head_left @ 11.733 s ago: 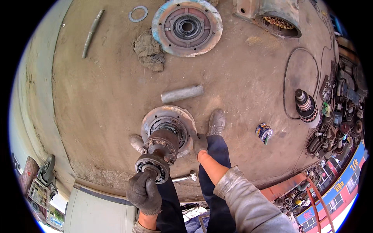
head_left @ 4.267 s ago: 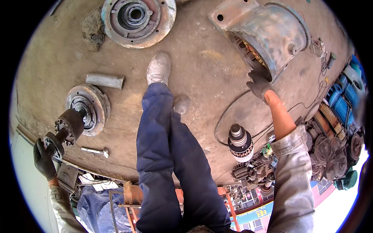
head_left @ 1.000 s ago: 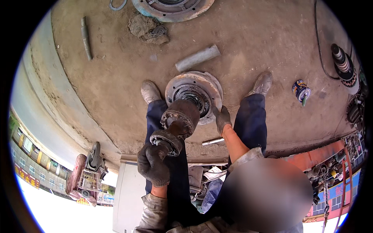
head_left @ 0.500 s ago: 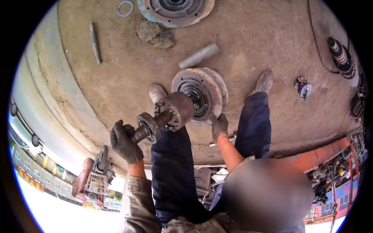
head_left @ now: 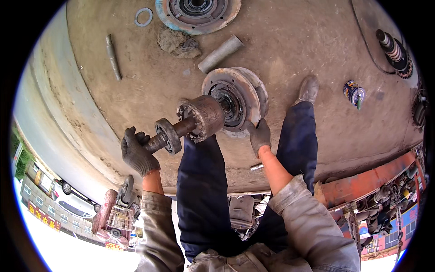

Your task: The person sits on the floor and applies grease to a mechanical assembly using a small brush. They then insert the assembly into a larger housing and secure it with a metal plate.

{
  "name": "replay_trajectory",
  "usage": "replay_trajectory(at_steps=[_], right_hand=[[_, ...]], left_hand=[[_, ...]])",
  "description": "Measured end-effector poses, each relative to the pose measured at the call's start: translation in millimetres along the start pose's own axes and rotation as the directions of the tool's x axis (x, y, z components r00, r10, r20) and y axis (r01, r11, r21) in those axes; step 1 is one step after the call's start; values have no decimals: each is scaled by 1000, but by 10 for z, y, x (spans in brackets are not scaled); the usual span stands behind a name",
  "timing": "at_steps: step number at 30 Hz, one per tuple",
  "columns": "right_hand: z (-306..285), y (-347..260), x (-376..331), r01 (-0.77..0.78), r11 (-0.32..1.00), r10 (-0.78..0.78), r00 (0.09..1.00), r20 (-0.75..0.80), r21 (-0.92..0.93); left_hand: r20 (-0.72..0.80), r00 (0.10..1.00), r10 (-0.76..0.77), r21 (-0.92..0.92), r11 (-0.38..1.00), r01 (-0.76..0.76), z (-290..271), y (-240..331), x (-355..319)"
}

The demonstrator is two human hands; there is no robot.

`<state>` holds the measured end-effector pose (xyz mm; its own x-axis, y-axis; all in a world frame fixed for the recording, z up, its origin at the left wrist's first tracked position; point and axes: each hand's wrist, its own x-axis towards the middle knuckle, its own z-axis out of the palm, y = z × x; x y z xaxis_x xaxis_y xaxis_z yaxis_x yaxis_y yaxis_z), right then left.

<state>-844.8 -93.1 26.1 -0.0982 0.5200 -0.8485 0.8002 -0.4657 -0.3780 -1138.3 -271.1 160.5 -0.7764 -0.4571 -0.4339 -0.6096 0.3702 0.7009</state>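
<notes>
A rusty motor rotor (head_left: 207, 119) lies tilted over my left leg, its far end in the middle of a round, grease-blackened end cover (head_left: 250, 93). On the rotor's near shaft sits a ball bearing (head_left: 166, 136). My gloved left hand (head_left: 138, 153) is closed round the bare shaft end, beyond the bearing. Down at the lower right rim of the end cover, my gloved right hand (head_left: 259, 136) grips the edge with thumb and fingers. The cover stands on edge between my feet, and how far the rotor's end reaches into it is hidden.
Ahead lie a grey pipe (head_left: 220, 54), a dirty rag (head_left: 178, 43), a metal ring (head_left: 143, 17), a stepped shaft (head_left: 113, 58) and another round cover (head_left: 199, 28). To the right are a tin can (head_left: 354, 94) and an upright shaft with rings (head_left: 393, 52).
My left hand and the rotor's shaft end have risen slightly and shifted left in the picture. Both hands keep their holds. A blurred round patch over my right arm is gone.
</notes>
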Motion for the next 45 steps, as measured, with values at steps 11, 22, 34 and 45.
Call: replay_trajectory(at_steps=[11, 22, 34, 45], right_hand=[[-371, -291, 263, 50, 998, -51, 998, 40, 22], [-848, -665, 690, 72, 988, -63, 996, 70, -137], [-1982, -1193, 583, -57, 991, 56, 998, 14, 123], [-3726, -1530, 975, -32, 709, 101, 993, -56, 705]], left_hand=[[71, 996, 51, -141, 989, -40, 46, 21, -404], [417, 909, -11, -693, 643, 326, 209, 96, -663], [458, 888, -40, -641, 677, 361, 1047, 1285, -1509], [590, 807, 13, -590, 689, 421, 3330, 2626, -2667]])
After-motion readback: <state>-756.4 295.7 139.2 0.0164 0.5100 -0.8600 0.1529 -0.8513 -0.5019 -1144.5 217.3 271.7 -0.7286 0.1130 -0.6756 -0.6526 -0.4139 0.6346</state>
